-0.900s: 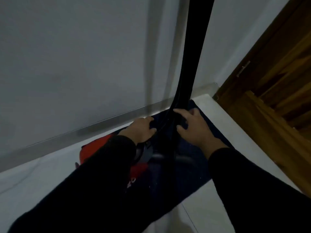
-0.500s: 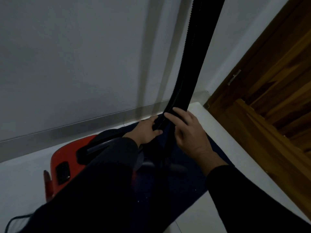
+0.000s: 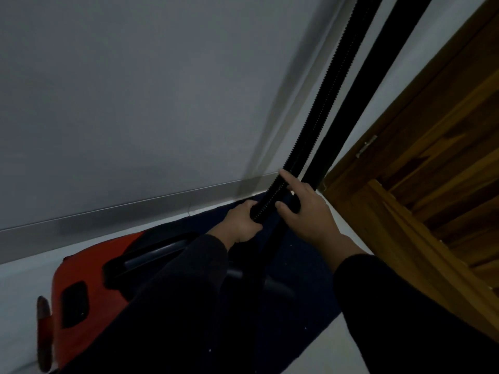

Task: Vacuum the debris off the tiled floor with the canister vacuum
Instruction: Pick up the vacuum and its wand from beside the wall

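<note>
A red canister vacuum [image 3: 81, 287] with a black carry handle [image 3: 151, 256] sits on the floor at lower left, partly hidden by my left sleeve. Its black ribbed hose [image 3: 321, 103] rises steeply to the top edge, with a smooth black tube [image 3: 359, 85] beside it on the right. My left hand [image 3: 241, 222] is closed around the lower end of the hose. My right hand [image 3: 305, 209] grips the hose just above, index finger stretched along it.
A dark blue mat [image 3: 297, 306] lies under the vacuum on the pale tiled floor [image 3: 332, 354]. A grey wall [image 3: 135, 103] with a skirting board [image 3: 108, 214] is straight ahead. Wooden door and wooden steps [image 3: 432, 198] stand at right.
The view has swung left, revealing more of the red canister. Both hands have stayed on the hose, and the hose and tube now appear as two separate black lines.
</note>
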The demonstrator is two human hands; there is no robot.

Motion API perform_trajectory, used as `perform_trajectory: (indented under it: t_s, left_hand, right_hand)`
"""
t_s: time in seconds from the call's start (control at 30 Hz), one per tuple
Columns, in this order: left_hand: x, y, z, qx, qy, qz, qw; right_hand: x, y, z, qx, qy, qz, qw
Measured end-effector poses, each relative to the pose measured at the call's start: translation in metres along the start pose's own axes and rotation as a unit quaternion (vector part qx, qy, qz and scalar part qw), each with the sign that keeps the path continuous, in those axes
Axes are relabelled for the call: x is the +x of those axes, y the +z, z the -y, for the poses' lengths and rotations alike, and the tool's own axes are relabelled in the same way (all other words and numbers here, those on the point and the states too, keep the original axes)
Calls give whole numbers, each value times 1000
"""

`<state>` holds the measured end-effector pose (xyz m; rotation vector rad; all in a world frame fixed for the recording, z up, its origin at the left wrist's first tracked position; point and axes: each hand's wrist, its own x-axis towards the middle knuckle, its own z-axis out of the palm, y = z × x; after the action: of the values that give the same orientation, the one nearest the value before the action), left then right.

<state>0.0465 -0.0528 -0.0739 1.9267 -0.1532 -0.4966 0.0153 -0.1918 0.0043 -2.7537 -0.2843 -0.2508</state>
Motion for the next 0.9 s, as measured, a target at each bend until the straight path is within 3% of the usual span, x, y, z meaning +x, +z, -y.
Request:
perform_trajectory:
  t_s: [0.3,0.57,0.73,0.9]
  left_hand:
    - [-4,-3,18,-76,59,-31,995]
    - [-19,1,20,-70,101,-67,990]
    - [-35,-18,17,115,108,-18,987]
    - [-79,-74,33,311,87,58,945]
  right_hand:
    - [21,6,-7,-16,50,9,999]
    - [31,29,1,92,146,-81,982]
    - [26,34,2,28,156,-77,984]
    - [24,27,8,6,158,-62,985]
